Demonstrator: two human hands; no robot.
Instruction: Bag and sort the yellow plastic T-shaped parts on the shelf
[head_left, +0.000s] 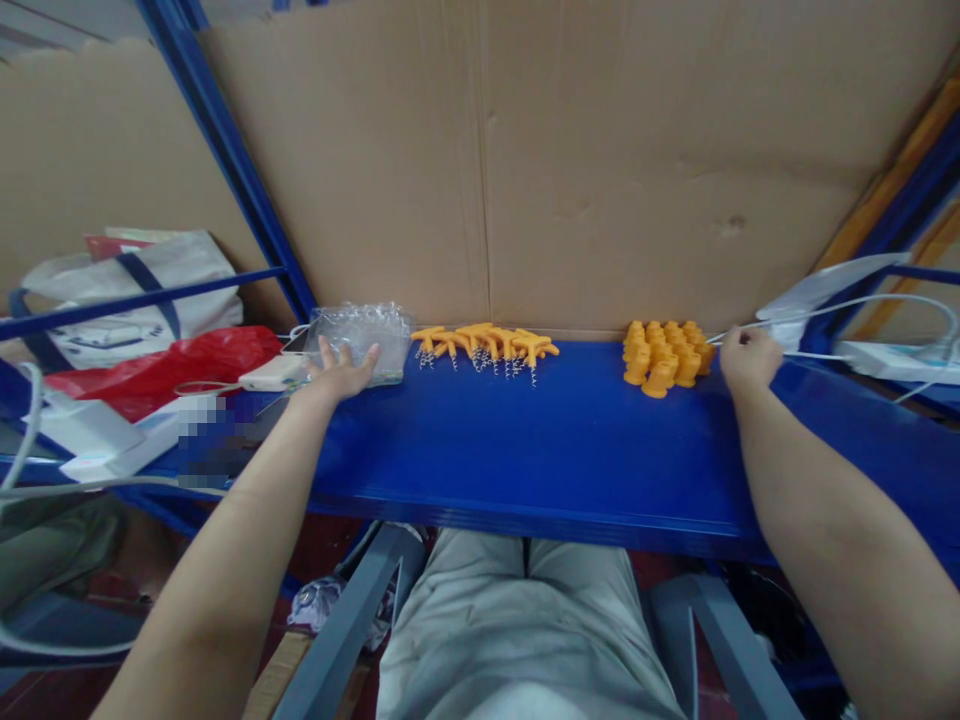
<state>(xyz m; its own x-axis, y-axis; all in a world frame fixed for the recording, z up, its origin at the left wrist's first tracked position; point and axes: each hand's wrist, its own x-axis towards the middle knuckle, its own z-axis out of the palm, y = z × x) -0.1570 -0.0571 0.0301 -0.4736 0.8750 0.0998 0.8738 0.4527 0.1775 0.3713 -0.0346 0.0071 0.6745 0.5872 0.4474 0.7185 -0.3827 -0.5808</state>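
My left hand (341,372) lies with its fingers spread on a stack of clear plastic bags (367,335) at the left of the blue shelf. Beside the bags is a row of orange-handled corkscrews (487,345), their metal spirals pointing toward me. Farther right, a tight group of orange plastic sleeve-like pieces (664,355) stands upright. Just right of that group my right hand (750,360) is closed, its fingers curled. A white cable passes by it, and whatever the fingers hold, if anything, is hidden.
A tall cardboard sheet (585,160) backs the blue shelf (525,440). At left lie a red plastic bag (187,370), a canvas tote (150,290), a white power bank (274,373) and white boxes (112,440). Blue posts (232,150) and cables flank the shelf.
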